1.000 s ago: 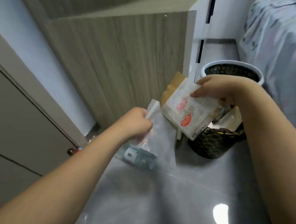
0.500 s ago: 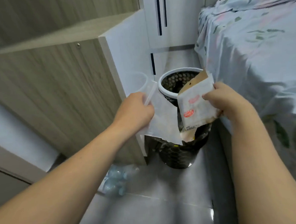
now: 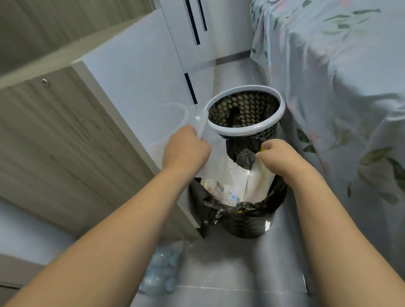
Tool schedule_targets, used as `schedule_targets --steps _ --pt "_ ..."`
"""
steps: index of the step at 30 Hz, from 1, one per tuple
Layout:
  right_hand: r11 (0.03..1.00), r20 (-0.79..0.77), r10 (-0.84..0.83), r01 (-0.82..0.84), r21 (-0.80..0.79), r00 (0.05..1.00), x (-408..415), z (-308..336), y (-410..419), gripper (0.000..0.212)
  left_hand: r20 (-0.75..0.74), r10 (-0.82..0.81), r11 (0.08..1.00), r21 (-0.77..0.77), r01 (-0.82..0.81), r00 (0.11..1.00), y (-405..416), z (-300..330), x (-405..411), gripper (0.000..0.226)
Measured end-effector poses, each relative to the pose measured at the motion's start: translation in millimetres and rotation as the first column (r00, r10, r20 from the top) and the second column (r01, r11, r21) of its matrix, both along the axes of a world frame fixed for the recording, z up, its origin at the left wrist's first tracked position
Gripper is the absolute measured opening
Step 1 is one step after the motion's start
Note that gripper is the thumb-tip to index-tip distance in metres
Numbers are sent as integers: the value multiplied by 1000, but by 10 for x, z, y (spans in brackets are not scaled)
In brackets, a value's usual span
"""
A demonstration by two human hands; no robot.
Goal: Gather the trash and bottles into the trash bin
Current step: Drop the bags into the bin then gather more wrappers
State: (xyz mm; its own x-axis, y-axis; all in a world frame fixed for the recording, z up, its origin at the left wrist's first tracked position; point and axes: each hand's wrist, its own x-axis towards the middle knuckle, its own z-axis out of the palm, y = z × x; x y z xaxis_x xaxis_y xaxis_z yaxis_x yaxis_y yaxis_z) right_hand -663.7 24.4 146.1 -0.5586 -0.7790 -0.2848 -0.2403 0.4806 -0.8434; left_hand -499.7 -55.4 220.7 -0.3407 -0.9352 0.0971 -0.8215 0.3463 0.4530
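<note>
Now that both hands have moved over the black mesh trash bin [image 3: 247, 221], right hand [image 3: 281, 158] pinches the white snack wrapper [image 3: 224, 185] inside it, left hand [image 3: 185, 152] grips the clear plastic bag [image 3: 211, 153]; crushed clear plastic bottles [image 3: 160, 270] remain on the floor.

The scene is being viewed from one head-worn wide-angle camera, aimed forward and steeply down at close range. The trash bin [image 3: 244, 127] is being framed centrally, the bed [image 3: 346, 87] at two o'clock.

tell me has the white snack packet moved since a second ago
Yes. The white snack packet, held by the right hand, went down from above the trash bin into its black liner.
</note>
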Motion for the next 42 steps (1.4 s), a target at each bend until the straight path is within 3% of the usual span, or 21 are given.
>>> schedule_targets --steps 2,5,7,9,14,18,21,24,29,33,42 --pt "1000 -35 12 -13 -11 999 -26 -4 -14 39 28 14 997 72 -15 1000 -56 -240 -169 3" --pt "998 -77 62 -62 11 995 -9 -2 -1 16 118 -1 946 322 -37 993 -112 -612 -300 30" --pt "997 -96 74 -70 42 993 20 6 19 33 230 -49 914 403 -49 972 -103 -790 -317 47" --pt "995 -118 92 -87 49 989 34 -5 2 34 248 -65 932 361 -30 966 -95 -870 -310 55" --pt "983 -132 173 -163 83 976 170 59 -41 39 149 -28 998 66 18 988 16 -685 -45 33" --pt "946 -196 321 -303 117 927 511 184 -107 43 83 -140 985 109 131 987 282 -642 469 39" --pt "900 -249 435 -411 146 865 873 314 -131 39 50 -172 976 142 164 984 499 -691 937 33" --pt "853 -276 522 -497 161 807 1298 420 -116 36 111 -168 978 146 151 979 613 -729 1441 36" --pt "735 -377 671 -640 224 638 2192 447 -75 22 203 -51 994 101 32 978 666 -740 2436 32" --pt "642 -399 747 -733 226 531 2977 363 63 39 185 81 987 124 -105 979 839 -795 3356 29" --pt "379 -394 885 -878 294 250 4635 -184 334 49 175 360 882 255 -396 916 1372 -1352 5226 23"
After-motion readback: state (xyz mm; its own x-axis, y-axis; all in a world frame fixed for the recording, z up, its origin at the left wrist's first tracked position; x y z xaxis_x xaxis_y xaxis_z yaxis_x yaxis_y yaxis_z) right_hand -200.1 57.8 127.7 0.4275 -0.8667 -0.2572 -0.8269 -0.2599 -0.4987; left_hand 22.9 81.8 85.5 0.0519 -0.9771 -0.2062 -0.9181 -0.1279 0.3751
